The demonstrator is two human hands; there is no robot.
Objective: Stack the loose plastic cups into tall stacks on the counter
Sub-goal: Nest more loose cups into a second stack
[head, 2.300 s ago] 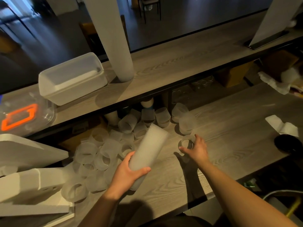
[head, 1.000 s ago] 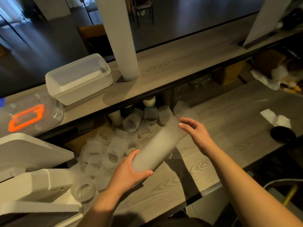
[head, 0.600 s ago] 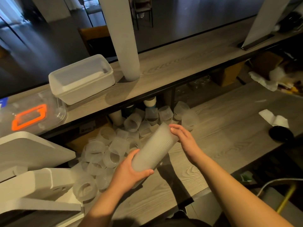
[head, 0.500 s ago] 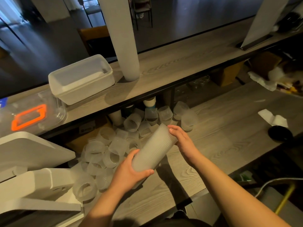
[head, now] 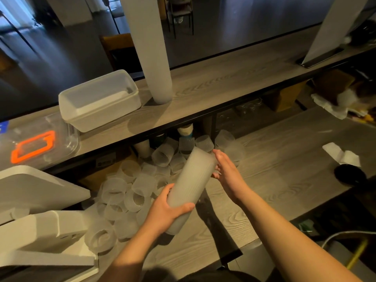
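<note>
Counter [head: 284, 180]: loose cups [head: 130, 192] beside tub [head: 99, 100].

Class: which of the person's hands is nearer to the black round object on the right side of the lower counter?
Right. The right hand lies left of the black round object, across bare counter; the left hand is farther left, gripping the cup stack.

Light: pretty dim, bluish glow from a window [head: 14, 11] at 11 o'clock
Floor: dark, glossy [head: 254, 23]
Furniture: grey woodgrain counter [head: 295, 180], raised shelf [head: 213, 90], chair [head: 181, 15] at 12 o'clock
</note>
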